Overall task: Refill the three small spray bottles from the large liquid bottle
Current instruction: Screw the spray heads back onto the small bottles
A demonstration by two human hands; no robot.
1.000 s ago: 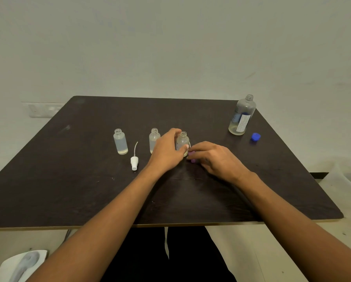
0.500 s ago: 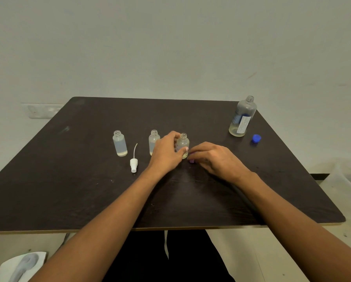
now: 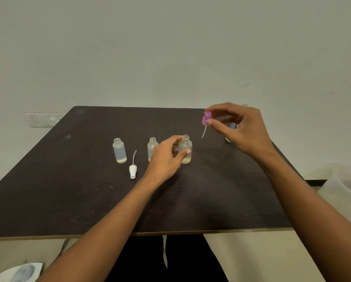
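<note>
Status as I read it from the head view: three small spray bottles stand upright and uncapped in a row on the dark surface [image 3: 68, 200], each with a shallow layer of yellowish liquid at the bottom. The left small bottle [image 3: 119, 151] stands apart from both hands. The middle small bottle [image 3: 152, 147] is partly hidden behind the left hand [image 3: 166, 155]. The left hand curls loosely round the right small bottle [image 3: 184, 148], with the thumb across its front and the forefinger at its shoulder; the bottle's base rests on the surface. The right hand [image 3: 242, 129] is raised above the surface and pinches the purple spray head [image 3: 206, 118] between thumb and fingertips. Its thin dip tube [image 3: 203, 133] hangs down in the air, above and to the right of the right small bottle's open mouth, not touching it. A white spray head [image 3: 133, 171] lies on its side on the surface, nearer to me than the row, between the left and middle small bottles, its tube pointing away from me. The large bottle [image 3: 232, 125] stands at the far right of the surface, mostly hidden behind the right hand, so I cannot tell its liquid level.
</note>
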